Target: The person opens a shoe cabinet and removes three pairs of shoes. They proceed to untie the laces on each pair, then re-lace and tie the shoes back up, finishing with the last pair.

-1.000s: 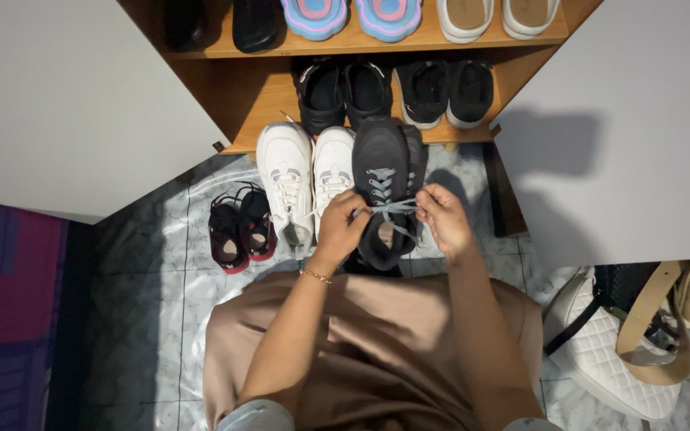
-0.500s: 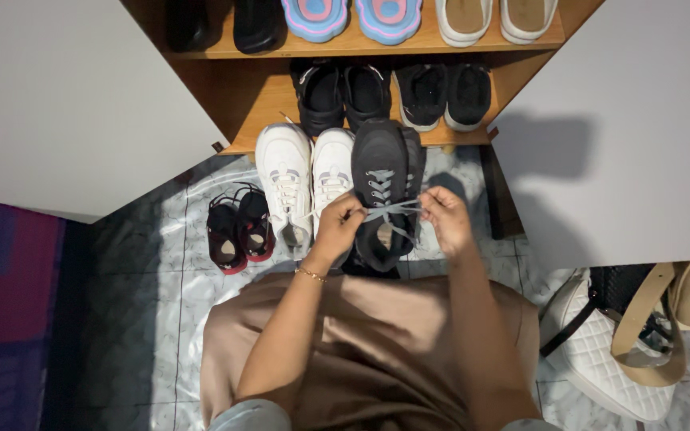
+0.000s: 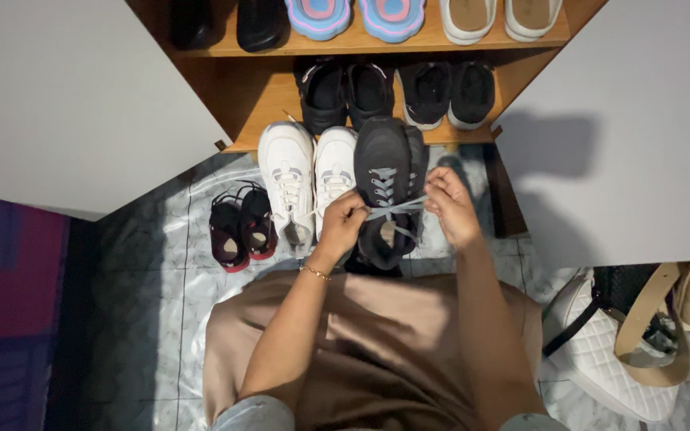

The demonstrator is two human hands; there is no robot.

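A black sneaker (image 3: 382, 164) with grey laces (image 3: 393, 207) stands toe-away on the floor in front of my knees, a second black one half hidden behind its right side. My left hand (image 3: 342, 225) pinches one lace end at the shoe's left side. My right hand (image 3: 450, 206) pinches the other end at the right, and the lace runs taut between them across the tongue. A thin gold bracelet (image 3: 314, 273) circles my left wrist.
A pair of white sneakers (image 3: 307, 179) and small black-and-red sandals (image 3: 240, 227) sit left of the black shoe. An open wooden shoe rack (image 3: 249, 100) holds black, blue-pink and beige shoes between two white doors (image 3: 73, 104). A white quilted bag (image 3: 616, 351) lies at the right.
My right hand has risen and shifted slightly away from me, pulling its lace end tighter. My left hand stayed nearly in place on the other end.
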